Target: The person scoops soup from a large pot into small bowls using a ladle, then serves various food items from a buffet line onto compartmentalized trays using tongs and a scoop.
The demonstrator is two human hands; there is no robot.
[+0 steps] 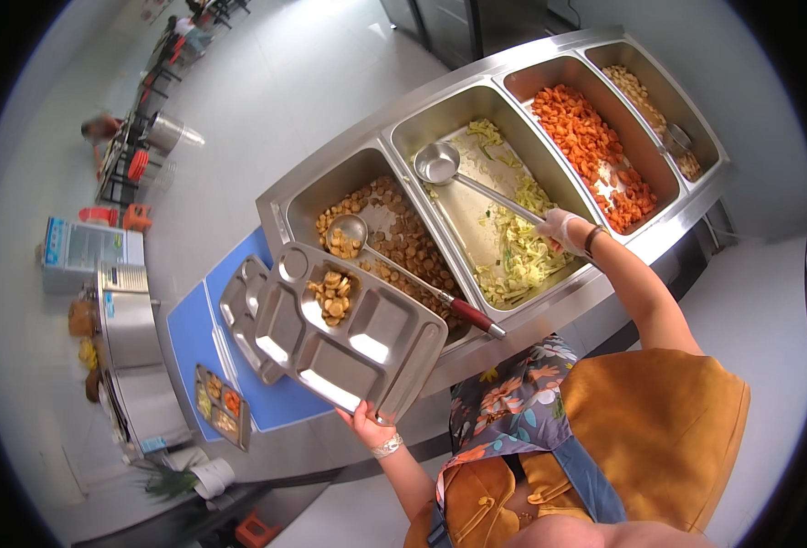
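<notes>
My left hand (369, 423) grips the near corner of a compartmented metal tray (344, 366), tilted over the front of the leftmost pan. One upper compartment of the tray holds browned sliced food (334, 297); its other compartments are bare. In a clear glove, my right hand (562, 231) holds the long handle of a metal ladle (438, 163) above the pan of chopped cabbage (520, 267). The ladle's bowl looks empty. A second ladle (349, 229) with a red-brown grip rests in the left pan (307, 198), its bowl holding slices.
Orange diced food (575, 130) and pale chopped food (629, 89) fill pans to the right. On a blue table (287, 404) lie a metal tray (239, 308) and a filled tray (244, 425). A steel cabinet (136, 329) stands at left; people sit farther off.
</notes>
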